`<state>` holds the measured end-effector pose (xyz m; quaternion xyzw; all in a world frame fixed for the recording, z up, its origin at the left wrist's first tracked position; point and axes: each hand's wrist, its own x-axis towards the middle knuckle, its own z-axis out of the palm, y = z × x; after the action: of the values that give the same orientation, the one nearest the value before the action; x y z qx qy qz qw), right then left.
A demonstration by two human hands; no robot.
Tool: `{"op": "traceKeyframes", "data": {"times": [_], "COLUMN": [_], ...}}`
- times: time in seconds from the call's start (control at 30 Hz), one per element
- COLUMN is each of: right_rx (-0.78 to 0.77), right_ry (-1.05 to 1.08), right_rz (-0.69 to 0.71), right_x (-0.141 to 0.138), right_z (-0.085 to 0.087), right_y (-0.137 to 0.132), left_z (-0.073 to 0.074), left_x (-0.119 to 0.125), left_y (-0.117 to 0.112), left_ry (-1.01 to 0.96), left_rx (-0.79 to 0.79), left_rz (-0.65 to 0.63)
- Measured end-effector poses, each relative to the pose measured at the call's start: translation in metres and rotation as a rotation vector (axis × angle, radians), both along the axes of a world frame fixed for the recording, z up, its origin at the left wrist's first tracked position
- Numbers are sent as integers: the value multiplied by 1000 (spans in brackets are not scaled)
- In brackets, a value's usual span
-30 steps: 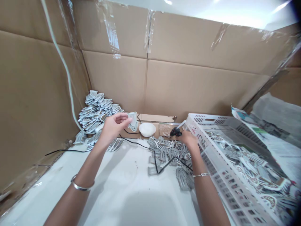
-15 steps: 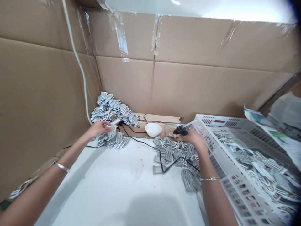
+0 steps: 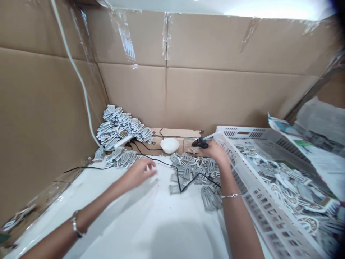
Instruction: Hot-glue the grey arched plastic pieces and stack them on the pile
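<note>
My left hand (image 3: 140,173) hovers over the white table with its fingers apart and nothing in them. In my right hand (image 3: 214,151) is a black hot glue gun (image 3: 199,142), a translucent glue stick (image 3: 211,135) poking from its rear. The gun's tip points left over a glue-stained piece of board (image 3: 188,146). Just below it lie loose grey cut-out pieces (image 3: 187,171), crossed by a black cord (image 3: 178,178). A small group of grey pieces (image 3: 122,157) lies beyond my left hand, before a tall heap of stacked pieces (image 3: 121,124) in the corner.
A white round bowl (image 3: 169,145) stands at the back on a cardboard strip. The white plastic crate (image 3: 265,212) at the right holds many cut-out pieces, with printed sheets (image 3: 304,147) over its far side. Cardboard walls (image 3: 215,97) enclose the table. A white power strip (image 3: 123,141) lies by the heap.
My left hand has left the grey pieces at the left and moved right and nearer over the table. My right hand still holds the glue gun; the view has shifted slightly.
</note>
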<state>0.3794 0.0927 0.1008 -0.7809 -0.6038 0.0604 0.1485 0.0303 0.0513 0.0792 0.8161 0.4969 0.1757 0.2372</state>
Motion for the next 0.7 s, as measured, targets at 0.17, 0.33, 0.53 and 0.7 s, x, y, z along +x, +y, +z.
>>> {"op": "traceKeyframes", "data": {"times": [0.17,0.33,0.53,0.7], "right_rx": [-31,-78,-159,-176], "right_ry": [-27,-23,-30,-46], "right_rz": [7,-57,-149,-171], "right_x": [-2,-1,0,-3], "right_z": [2,0,-11,-16], "right_y": [0,1,7,9], "left_z": [-40,-49,-32,-7], "left_x": [75,99,78,40], "left_y": [-30,-23,-18,-4], "left_ry": [206,341,527,385], "left_rx": [-108,-72,-255,-243], "left_rz": [-267,-265,-207,-156]}}
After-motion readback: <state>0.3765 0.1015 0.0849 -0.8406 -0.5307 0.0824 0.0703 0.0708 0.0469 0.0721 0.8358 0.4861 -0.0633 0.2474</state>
